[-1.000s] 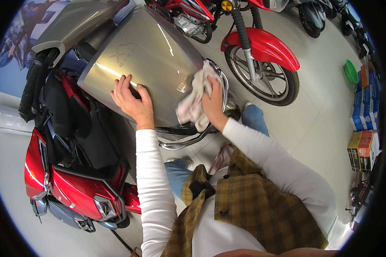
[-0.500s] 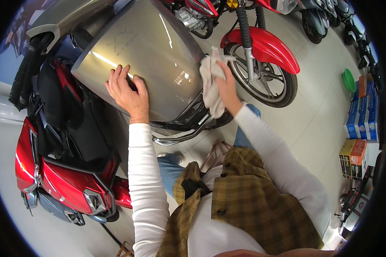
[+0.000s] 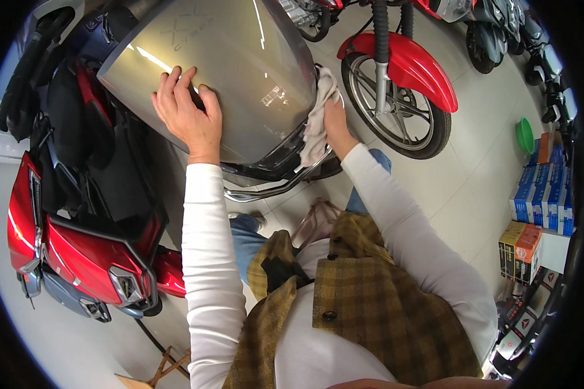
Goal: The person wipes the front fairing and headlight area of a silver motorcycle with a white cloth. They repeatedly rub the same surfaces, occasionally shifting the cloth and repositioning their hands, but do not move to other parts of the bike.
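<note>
A glossy grey-gold vehicle body panel (image 3: pixel 240 78) fills the upper middle, with faint marks on its surface. My left hand (image 3: pixel 189 120) rests on its left part, fingers apart and holding nothing. In my right hand (image 3: pixel 337 124) is a crumpled whitish cloth (image 3: pixel 316 123), gripped against the panel's right edge beside the black trim. The cloth hides part of that edge and some of my fingers. Below the trim curves a chrome bar (image 3: pixel 259 194).
A red motorcycle's front wheel (image 3: pixel 399 104) stands close right of my right hand. Left of the panel is a red and black scooter (image 3: pixel 87 259). Blue boxes (image 3: pixel 542 194), an orange and black box (image 3: pixel 519 251) and a green basin (image 3: pixel 525 135) sit at the far right.
My right hand has brought the cloth in against the panel's right edge, where it hung slightly farther out before. My left hand stays on the panel. The view has shifted a little.
</note>
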Available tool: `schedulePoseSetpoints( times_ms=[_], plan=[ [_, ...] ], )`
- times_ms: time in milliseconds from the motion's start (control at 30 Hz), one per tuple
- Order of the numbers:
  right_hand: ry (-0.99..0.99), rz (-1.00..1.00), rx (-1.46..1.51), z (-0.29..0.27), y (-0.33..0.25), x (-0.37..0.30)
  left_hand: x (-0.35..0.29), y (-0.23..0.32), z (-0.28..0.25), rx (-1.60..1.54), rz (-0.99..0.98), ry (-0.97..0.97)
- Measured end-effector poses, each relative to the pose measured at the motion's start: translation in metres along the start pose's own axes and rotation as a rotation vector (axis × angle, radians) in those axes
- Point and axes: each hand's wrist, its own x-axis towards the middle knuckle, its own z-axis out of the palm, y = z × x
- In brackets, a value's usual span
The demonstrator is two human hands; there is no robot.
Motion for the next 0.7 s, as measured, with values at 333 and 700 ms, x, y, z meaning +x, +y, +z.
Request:
schedulePoseSetpoints(
  times_ms=[333, 700],
  plan=[
    [-0.212, 0.083, -0.170, -0.002, 0.031, -0.178, 0.001, 0.000, -0.002, -0.014, -0.002, -0.014],
    [-0.150, -0.128, 0.427, -0.035, -0.062, -0.104, 0.000, 0.001, -0.002, -0.012, -0.029, -0.024]
  ],
)
